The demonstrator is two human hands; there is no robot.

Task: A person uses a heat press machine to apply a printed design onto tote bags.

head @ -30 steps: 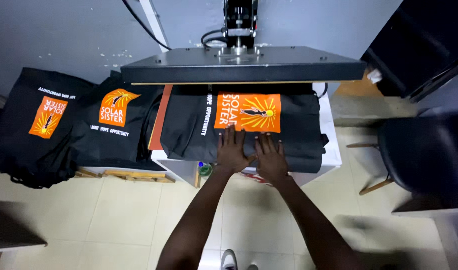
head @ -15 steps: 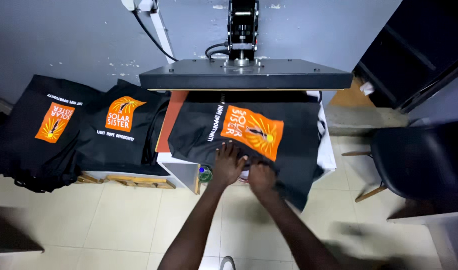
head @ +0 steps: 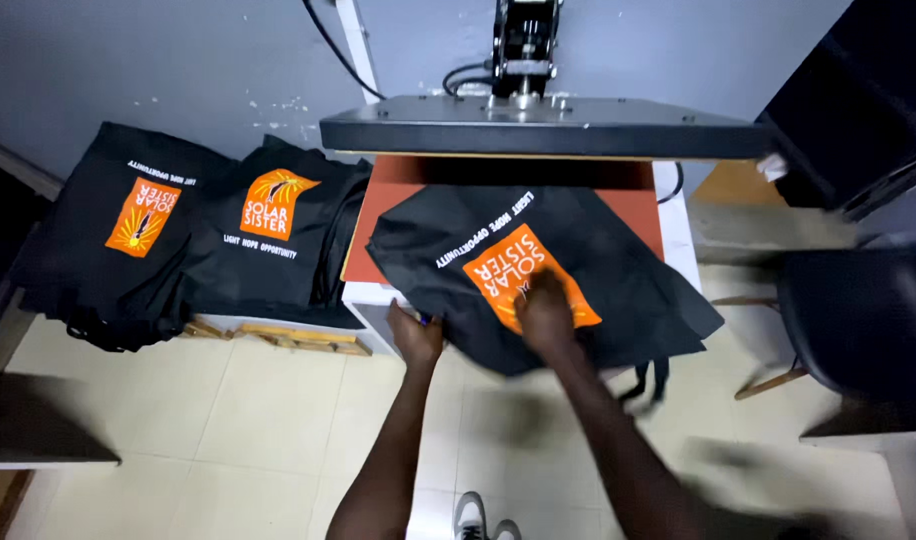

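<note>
Right now my left hand (head: 416,335) is pinched on the near-left edge of the black bag (head: 538,275), fingers curled under the fabric at the front lip of the white press base (head: 370,300). My right hand (head: 544,312) lies flat on top of the bag, palm down on its orange printed patch (head: 526,278), pressing rather than gripping. The bag sits skewed on the red lower pad (head: 398,190), just beyond both hands, under the raised dark upper plate (head: 538,125). Its long axis runs on a slant, from the far-left corner past my left hand to the near-right corner, which hangs off the base to the right of my right hand; its straps dangle there too. My right hand is nearer the bag's middle; my left is at its rim.

By count: one bag on the press, two more printed black bags (head: 208,240) well off to the left of my left hand, one press, one dark chair (head: 858,320) off to my right.
</note>
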